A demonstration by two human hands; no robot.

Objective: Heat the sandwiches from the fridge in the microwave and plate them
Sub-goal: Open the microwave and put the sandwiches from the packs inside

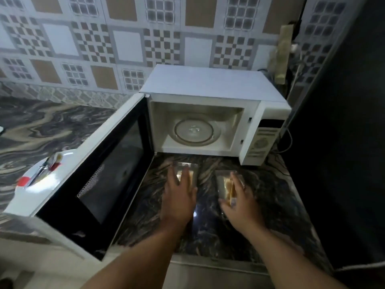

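Note:
The white microwave [210, 113] stands on the marbled counter with its door [108, 170] swung wide to the left; the glass turntable [194, 131] inside is bare. In front of it lie two clear plastic boxes, each with a sandwich inside. My left hand [180, 195] lies over the left box [190, 167] with fingers spread and straight. My right hand [237, 202] reaches over the right box [224, 180], fingers along its sides; blur hides whether they grip it.
A white plate [39, 174] with a red-handled utensil sits on the counter left of the open door. A dark tall surface [343, 142] walls off the right side. Cables and a socket strip [281, 55] hang behind the microwave. The counter's front edge [208, 263] is near my forearms.

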